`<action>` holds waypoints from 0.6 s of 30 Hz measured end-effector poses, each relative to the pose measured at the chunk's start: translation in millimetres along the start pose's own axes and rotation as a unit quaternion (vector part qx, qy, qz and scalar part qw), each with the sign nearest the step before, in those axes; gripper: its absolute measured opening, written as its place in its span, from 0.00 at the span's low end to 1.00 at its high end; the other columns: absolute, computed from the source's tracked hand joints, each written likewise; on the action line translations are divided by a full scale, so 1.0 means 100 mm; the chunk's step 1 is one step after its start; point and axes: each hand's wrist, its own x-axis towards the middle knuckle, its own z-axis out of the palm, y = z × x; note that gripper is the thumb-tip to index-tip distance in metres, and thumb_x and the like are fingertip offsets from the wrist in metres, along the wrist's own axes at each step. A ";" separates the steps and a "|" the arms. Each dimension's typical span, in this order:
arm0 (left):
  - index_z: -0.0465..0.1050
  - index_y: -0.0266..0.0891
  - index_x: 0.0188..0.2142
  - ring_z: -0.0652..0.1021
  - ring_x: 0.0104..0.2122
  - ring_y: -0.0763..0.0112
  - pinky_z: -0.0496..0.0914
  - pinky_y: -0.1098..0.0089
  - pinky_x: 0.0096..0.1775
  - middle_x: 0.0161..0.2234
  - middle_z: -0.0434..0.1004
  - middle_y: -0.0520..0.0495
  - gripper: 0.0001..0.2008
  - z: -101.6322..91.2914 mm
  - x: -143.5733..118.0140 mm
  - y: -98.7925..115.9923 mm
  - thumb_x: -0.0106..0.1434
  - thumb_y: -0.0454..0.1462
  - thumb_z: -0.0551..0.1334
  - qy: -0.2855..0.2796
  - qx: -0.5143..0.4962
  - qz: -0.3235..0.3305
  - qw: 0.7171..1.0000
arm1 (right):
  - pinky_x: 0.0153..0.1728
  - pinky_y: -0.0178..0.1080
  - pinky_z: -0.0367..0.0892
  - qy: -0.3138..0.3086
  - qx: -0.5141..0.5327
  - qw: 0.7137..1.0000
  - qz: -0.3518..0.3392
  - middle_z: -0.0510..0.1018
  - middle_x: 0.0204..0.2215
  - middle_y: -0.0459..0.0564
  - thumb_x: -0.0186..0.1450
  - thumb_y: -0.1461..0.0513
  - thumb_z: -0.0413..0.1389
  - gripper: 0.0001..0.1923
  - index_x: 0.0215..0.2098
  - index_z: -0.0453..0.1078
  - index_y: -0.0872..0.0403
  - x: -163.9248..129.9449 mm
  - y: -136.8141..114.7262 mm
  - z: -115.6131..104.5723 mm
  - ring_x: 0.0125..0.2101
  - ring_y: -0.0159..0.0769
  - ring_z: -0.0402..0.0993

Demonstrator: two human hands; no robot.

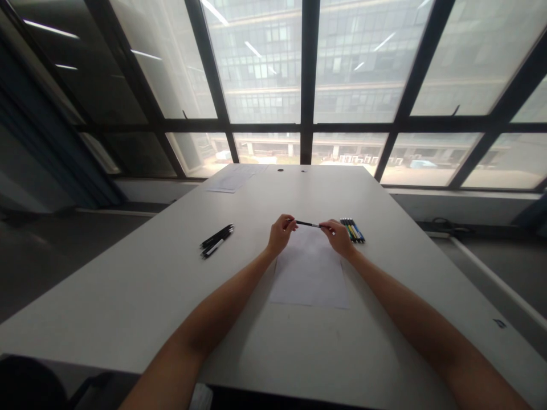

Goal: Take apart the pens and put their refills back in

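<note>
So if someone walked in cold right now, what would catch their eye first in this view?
Probably the black pen held level between the left hand and the right hand, one at each end, above a white sheet of paper at mid-table. Next, a row of coloured pens just right of the right hand, and a few black pens lying to the left on the white table.

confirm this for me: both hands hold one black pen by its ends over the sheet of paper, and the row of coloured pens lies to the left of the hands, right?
Not quite: the head view shows the coloured pens to the right of the hands; black pens lie left.
</note>
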 end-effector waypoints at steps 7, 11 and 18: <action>0.77 0.39 0.38 0.77 0.28 0.69 0.72 0.68 0.34 0.30 0.80 0.47 0.10 0.01 0.00 -0.10 0.62 0.40 0.60 0.011 0.041 -0.009 0.999 | 0.31 0.37 0.70 0.020 0.012 0.999 0.026 0.79 0.34 0.53 0.64 0.58 0.55 0.10 0.38 0.77 0.54 0.00 0.07 -0.02 0.34 0.38 0.74; 0.74 0.38 0.41 0.77 0.28 0.70 0.72 0.67 0.35 0.31 0.81 0.46 0.10 0.01 0.00 -0.12 0.62 0.39 0.59 0.002 0.010 -0.011 1.000 | 0.30 0.36 0.70 0.027 0.020 0.999 0.038 0.79 0.36 0.53 0.64 0.58 0.54 0.12 0.38 0.77 0.54 0.00 0.11 -0.01 0.35 0.38 0.75; 0.76 0.38 0.35 0.78 0.29 0.68 0.72 0.67 0.35 0.31 0.81 0.45 0.10 0.00 0.03 -0.23 0.58 0.42 0.65 0.017 0.026 -0.031 0.999 | 0.30 0.37 0.71 0.069 0.031 0.992 0.100 0.81 0.32 0.53 0.60 0.57 0.57 0.12 0.37 0.76 0.55 -0.01 0.19 -0.04 0.31 0.38 0.76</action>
